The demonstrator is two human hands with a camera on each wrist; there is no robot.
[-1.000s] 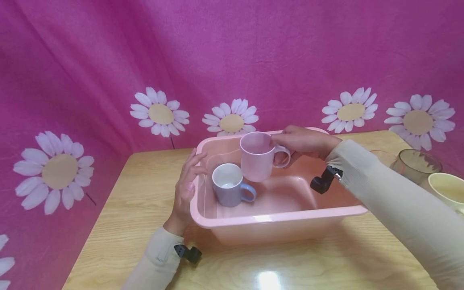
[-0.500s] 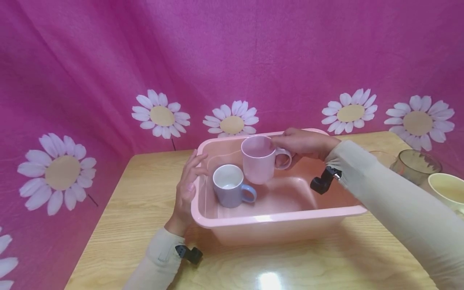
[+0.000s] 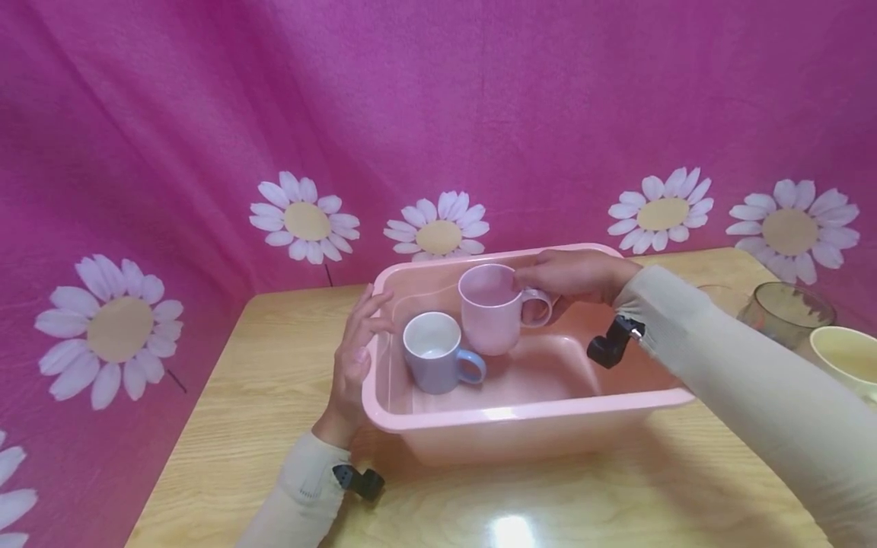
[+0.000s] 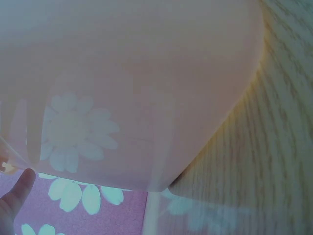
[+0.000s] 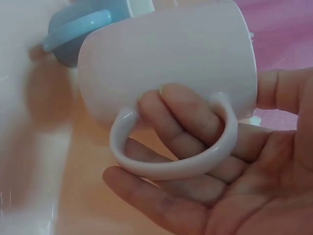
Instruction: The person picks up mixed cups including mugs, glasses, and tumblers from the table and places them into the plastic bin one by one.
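Observation:
A pink mug (image 3: pixel 490 316) hangs upright inside the pink plastic basin (image 3: pixel 521 411), gripped by my right hand (image 3: pixel 575 275). In the right wrist view, fingers pass through the mug's handle (image 5: pixel 181 169) and touch its side, while the thumb reaches its rim. Just left of it, a blue-grey mug (image 3: pixel 433 361) with a white inside and blue handle stands on the basin floor. My left hand (image 3: pixel 351 358) rests against the basin's left rim, its fingers extended over the edge. The left wrist view shows the basin's outer wall (image 4: pixel 146 122) and one straight finger (image 4: pixel 19 191).
Right of the basin, partly behind the right sleeve, are a dark tinted glass (image 3: pixel 788 312) and a pale yellow cup (image 3: pixel 846 354). A faint clear rim shows beside the glass. The wooden table (image 3: pixel 226 426) meets a magenta flowered cloth (image 3: pixel 438 114) at the back.
My right hand has lowered the pink mug a little into the basin. The left hand and the blue-grey mug have stayed in place.

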